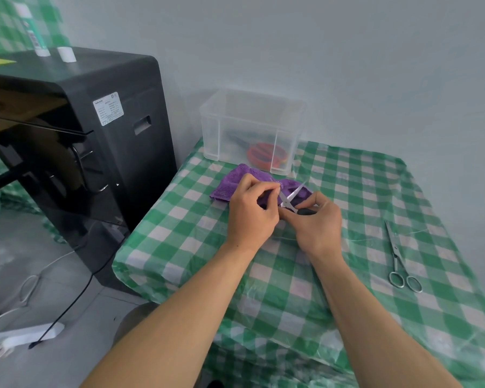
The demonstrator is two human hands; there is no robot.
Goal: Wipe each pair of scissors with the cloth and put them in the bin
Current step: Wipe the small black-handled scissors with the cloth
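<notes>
My right hand (315, 222) grips the black handle of a small pair of scissors (291, 198), its blades spread open over the purple cloth (230, 182). My left hand (252, 211) pinches one blade of it between curled fingers, above the cloth. A clear plastic bin (252, 107) stands just behind the cloth, near the wall. Orange-handled scissors (263, 155) lie inside it. An all-metal pair of scissors (398, 256) lies on the table to the right of my hands.
The table (179, 242) has a green and white checked cover. A black appliance (81, 135) stands close to the left, with bottles on top. On the floor lie a power strip (20, 337) and cables.
</notes>
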